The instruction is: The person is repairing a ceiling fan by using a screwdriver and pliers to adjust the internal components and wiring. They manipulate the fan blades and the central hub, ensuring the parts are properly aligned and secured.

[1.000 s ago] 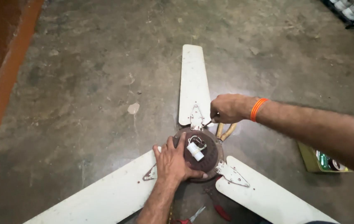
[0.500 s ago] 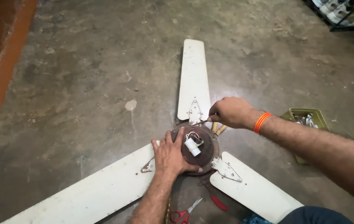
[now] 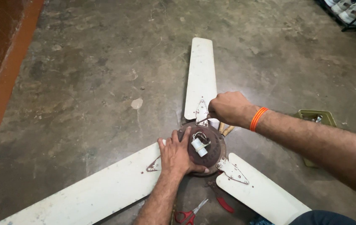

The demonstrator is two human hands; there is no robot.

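Note:
A ceiling fan lies on the concrete floor, its rusty brown motor hub (image 3: 211,152) in the middle with a small white capacitor (image 3: 198,147) on top. Three cream blades spread out: one pointing away (image 3: 201,75), one to the lower left (image 3: 94,193), one to the lower right (image 3: 261,193). My left hand (image 3: 177,155) presses flat on the hub's left side. My right hand (image 3: 228,107), with an orange band at the wrist, is closed on a thin metal tool whose tip meets the far blade's bracket (image 3: 201,112) at the hub's edge.
Red-handled scissors (image 3: 188,215) and red-handled pliers (image 3: 223,203) lie on the floor just below the hub. Two wooden handles (image 3: 224,129) stick out under my right hand. A green tray (image 3: 317,118) with small parts sits at the right. A reddish wall base (image 3: 2,91) runs along the left.
The view has shifted, so the fan sits a little lower and the scissors show. Both hands stay in the same places on the hub and bracket.

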